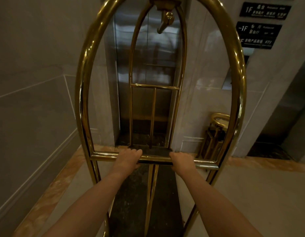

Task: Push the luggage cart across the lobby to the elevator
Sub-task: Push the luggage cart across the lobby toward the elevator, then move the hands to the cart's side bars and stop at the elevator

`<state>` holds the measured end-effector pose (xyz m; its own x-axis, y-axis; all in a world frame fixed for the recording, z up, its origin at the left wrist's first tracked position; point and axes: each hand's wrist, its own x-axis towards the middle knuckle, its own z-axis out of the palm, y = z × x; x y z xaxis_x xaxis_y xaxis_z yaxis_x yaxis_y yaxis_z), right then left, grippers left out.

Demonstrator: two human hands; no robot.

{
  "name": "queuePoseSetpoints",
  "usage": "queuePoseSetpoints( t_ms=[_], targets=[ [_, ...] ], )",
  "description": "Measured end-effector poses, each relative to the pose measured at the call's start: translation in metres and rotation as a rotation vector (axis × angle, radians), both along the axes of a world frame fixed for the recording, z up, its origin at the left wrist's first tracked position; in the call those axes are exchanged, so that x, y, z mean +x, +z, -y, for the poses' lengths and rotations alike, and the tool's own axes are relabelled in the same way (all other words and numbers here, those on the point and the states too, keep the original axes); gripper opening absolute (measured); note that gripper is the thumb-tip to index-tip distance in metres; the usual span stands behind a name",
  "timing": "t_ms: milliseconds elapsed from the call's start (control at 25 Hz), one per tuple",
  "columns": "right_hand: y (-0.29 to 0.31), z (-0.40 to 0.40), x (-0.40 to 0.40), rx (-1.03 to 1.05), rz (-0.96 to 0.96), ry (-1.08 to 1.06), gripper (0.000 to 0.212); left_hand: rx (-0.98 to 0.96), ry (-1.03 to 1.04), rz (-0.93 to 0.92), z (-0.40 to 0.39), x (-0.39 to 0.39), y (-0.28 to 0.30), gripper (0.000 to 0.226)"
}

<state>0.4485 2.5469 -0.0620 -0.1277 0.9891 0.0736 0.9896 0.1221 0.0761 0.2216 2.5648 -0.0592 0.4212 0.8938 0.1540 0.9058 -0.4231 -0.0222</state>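
Observation:
The brass luggage cart (83,86) fills the middle of the view, its tall arched frame rising in front of me. My left hand (128,159) and my right hand (181,161) both grip its horizontal push bar (155,159), a little apart. The cart's dark carpeted deck (136,199) runs below the bar, with nothing on it. A brass hanger hook (166,21) hangs from the top of the arch. Straight ahead, seen through the frame, stand the steel elevator doors (156,57), closed, with the cart's far end right at the threshold.
A grey tiled wall (32,100) runs close along the left. A brass ash stand (216,134) sits against the wall to the right of the elevator. Black floor signs (261,24) hang upper right. A second elevator opening (281,130) lies at the right.

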Motion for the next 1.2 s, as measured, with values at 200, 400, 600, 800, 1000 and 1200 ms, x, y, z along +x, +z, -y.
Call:
queuePoseSetpoints(
  t_ms=[200,400,600,800,1000,1200],
  targets=[
    [-0.004,-0.002,0.0,0.033,0.003,-0.021,0.026,-0.037,-0.019,0.028,-0.002,-0.001,0.001,0.039],
    [-0.008,-0.002,0.0,0.086,0.03,-0.047,0.028,-0.117,0.014,0.439,-0.008,-0.01,0.015,0.048],
    [-0.011,-0.005,0.001,0.085,0.016,-0.051,0.026,0.696,0.386,0.799,-0.011,-0.05,0.111,0.038],
    [-0.012,-0.007,0.001,0.1,-0.009,-0.04,0.024,0.615,0.614,1.094,-0.03,-0.091,0.142,0.05],
    [-0.011,-0.008,0.001,0.102,0.005,-0.04,0.024,0.459,0.48,1.135,-0.034,-0.099,0.138,0.029],
    [-0.011,-0.005,-0.002,0.123,0.018,-0.045,0.02,0.476,0.475,1.126,-0.033,-0.1,0.137,0.03]
  ],
)
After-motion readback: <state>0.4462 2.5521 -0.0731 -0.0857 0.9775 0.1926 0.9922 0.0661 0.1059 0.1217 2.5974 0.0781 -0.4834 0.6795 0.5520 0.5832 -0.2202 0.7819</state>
